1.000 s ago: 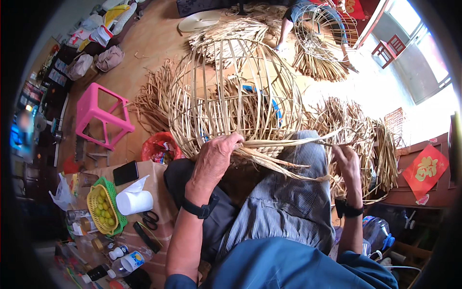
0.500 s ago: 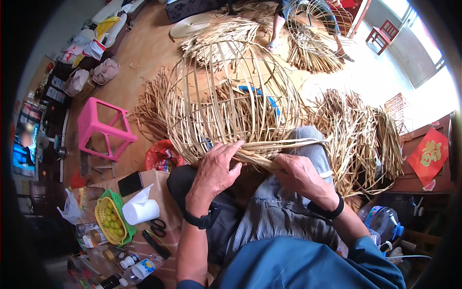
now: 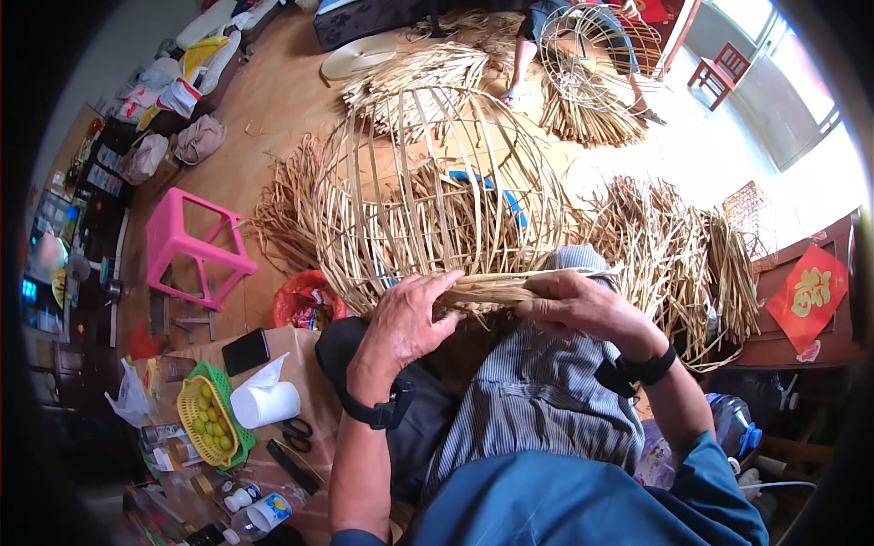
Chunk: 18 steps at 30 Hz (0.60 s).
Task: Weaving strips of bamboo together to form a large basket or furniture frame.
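A large openwork basket [image 3: 366, 214] of pale, flat woven strips leans over my knees, its ribs bowing away from me. Along its near edge runs a thick rim of twisted strips [image 3: 492, 289]. My left hand [image 3: 405, 320] is closed on the left part of this rim, thumb below and fingers over the top. On its right part, my right hand [image 3: 592, 309] pinches the bundled strips, thumb and fingers pressed together. Loose strip ends stick out past the right hand, over my striped trouser leg [image 3: 546, 409]. The fingertips of both hands are partly hidden by the strips.
Heaps of dried strips [image 3: 669, 255] lie right and beyond. A pink stool [image 3: 196, 246] and a red bag-lined bin [image 3: 308, 302] stand left. The near-left table holds a fruit basket [image 3: 211, 414], paper roll [image 3: 264, 403] and scissors [image 3: 297, 435]. Another person's leg [image 3: 522, 68] shows at the back.
My right hand has turned from knuckles-up fist to a flatter pinch on the rim, its wrist shifting right. My left hand stays in place. The basket has tipped slightly.
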Tool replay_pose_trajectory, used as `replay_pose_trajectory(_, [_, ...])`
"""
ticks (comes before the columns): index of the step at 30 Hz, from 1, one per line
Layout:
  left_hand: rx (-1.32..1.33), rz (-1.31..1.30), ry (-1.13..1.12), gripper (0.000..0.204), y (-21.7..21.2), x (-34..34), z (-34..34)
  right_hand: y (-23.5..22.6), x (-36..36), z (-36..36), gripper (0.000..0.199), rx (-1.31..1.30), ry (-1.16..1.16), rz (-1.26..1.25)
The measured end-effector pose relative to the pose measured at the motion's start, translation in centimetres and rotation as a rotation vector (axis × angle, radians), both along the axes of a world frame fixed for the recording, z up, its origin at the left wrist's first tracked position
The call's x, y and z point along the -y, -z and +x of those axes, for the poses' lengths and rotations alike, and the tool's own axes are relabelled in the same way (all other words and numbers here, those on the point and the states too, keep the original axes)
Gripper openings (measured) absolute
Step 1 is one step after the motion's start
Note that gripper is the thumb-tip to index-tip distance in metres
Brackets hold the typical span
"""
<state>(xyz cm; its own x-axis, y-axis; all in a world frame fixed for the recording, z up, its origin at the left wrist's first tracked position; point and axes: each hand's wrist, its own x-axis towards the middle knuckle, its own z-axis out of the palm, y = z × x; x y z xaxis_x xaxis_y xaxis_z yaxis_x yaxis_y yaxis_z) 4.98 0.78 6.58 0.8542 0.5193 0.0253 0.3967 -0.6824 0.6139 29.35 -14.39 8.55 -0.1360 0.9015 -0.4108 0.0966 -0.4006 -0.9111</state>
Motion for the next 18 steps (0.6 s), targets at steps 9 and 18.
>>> replay_pose_trajectory(9, [0.073, -0.001, -0.224, 0.033, 1.2, 0.9, 1.4, -2.4, -1.9, -0.3, 0.036, -0.691, 0.241, -0.056])
replay_pose_trajectory(18, [0.044, 0.161, -0.305, 0.026, 2.0, 1.5, 1.8, 4.1, -0.8, 2.5, 0.027, -0.564, 0.551, 0.310])
